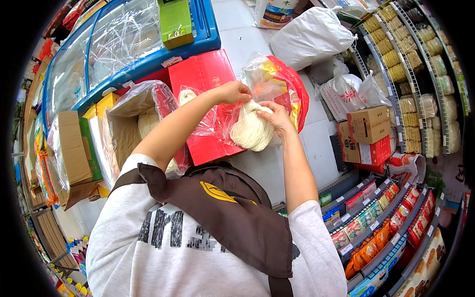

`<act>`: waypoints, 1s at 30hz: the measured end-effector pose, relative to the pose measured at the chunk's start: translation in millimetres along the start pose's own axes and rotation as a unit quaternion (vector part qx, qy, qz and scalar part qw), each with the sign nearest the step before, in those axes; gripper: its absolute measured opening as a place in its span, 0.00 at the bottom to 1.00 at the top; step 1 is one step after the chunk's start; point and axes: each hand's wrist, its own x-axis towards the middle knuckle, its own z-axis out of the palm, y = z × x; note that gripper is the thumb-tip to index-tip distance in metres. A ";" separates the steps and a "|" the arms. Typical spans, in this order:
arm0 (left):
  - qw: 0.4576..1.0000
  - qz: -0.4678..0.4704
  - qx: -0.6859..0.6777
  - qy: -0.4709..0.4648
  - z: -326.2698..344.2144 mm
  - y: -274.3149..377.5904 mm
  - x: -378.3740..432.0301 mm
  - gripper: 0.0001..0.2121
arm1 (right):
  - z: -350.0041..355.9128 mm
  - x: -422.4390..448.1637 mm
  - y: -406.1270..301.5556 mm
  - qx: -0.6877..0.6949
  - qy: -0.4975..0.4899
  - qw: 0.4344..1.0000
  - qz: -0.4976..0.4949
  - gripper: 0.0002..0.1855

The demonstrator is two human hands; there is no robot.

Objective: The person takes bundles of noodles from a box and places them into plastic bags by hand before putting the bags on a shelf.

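Note:
My right hand (276,117) grips a looped bundle of pale thin noodles (252,128) from its right side. At the bundle's top, my left hand (237,92) pinches with fingertips; whether they hold noodles or clear plastic cannot be told. Under the bundle lies a red cardboard box (211,144), with a clear plastic bag (207,122) on it. Another pale bundle (186,96) shows in plastic at the box's left part, partly behind my left forearm. Beyond my hands stands a red and yellow plastic bag (287,78).
An open carton lined with plastic (128,107) holds more pale bundles at the left. Behind it is a blue chest freezer (148,61). A white sack (313,37) and small cartons (369,124) stand right of the tiled floor, beside shelves of packaged noodles (391,59).

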 end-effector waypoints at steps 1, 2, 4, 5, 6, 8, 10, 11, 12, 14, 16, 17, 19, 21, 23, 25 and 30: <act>1.000 0.004 -0.013 -0.023 -2.6 -2.5 5.1 0.10 | 1.0 0.0 -0.2 0.004 -0.006 1.000 0.000 0.14; 0.999 0.007 -0.027 -0.047 -3.7 -5.0 9.1 0.11 | 1.9 -0.3 -0.2 0.008 -0.012 1.000 0.000 0.14; 0.997 -0.022 -0.023 -0.065 -1.1 1.9 14.4 0.10 | 0.3 -3.2 -1.1 0.003 -0.016 1.000 0.001 0.15; 0.996 -0.036 -0.020 -0.074 0.1 5.8 17.5 0.10 | -0.7 -4.0 -2.0 -0.006 -0.017 1.000 0.000 0.16; 0.995 -0.041 0.000 -0.088 1.8 10.6 20.1 0.09 | -0.8 -5.2 -1.2 -0.014 -0.019 1.000 0.000 0.17; 0.991 -0.050 0.040 -0.116 4.5 20.3 25.5 0.09 | -0.2 -4.7 1.3 -0.030 -0.011 0.999 -0.004 0.17; 0.985 -0.055 0.094 -0.136 2.9 27.3 29.7 0.08 | 3.6 -6.5 0.4 -0.038 -0.008 0.999 -0.011 0.17; 0.980 -0.058 0.120 -0.146 2.8 30.2 30.8 0.08 | 5.1 -7.7 0.1 -0.039 -0.007 0.999 -0.016 0.17; 0.979 -0.045 0.134 -0.150 3.0 31.3 33.3 0.08 | 5.7 -9.5 -1.2 -0.040 -0.005 0.999 -0.021 0.17; 0.974 -0.021 0.160 -0.157 3.1 31.8 36.2 0.08 | 2.3 -2.8 8.5 -0.089 0.012 0.994 -0.059 0.17; 0.982 0.000 0.143 -0.125 5.1 32.1 37.3 0.08 | -1.7 3.1 19.5 -0.105 0.027 0.991 -0.082 0.18; 0.985 0.010 0.134 -0.109 6.2 31.9 37.3 0.08 | -4.0 5.2 25.0 -0.099 0.034 0.991 -0.086 0.18; 0.992 0.012 0.098 -0.079 10.1 24.7 35.1 0.08 | -3.7 5.5 25.8 -0.088 0.046 0.992 -0.080 0.18; 0.997 0.009 0.068 -0.045 16.8 19.5 32.0 0.08 | -4.8 4.4 26.6 -0.078 0.061 0.993 -0.060 0.18; 0.999 -0.001 0.045 -0.005 23.3 16.8 29.8 0.08 | -3.8 6.7 29.7 -0.093 0.091 0.991 -0.036 0.18; 0.998 -0.008 0.050 -0.025 23.1 15.0 31.1 0.08 | 1.1 9.9 32.3 -0.102 0.103 0.989 -0.039 0.17; 0.995 -0.009 0.065 -0.080 14.3 25.1 35.3 0.07 | 10.3 7.9 26.2 -0.172 0.100 0.977 -0.079 0.18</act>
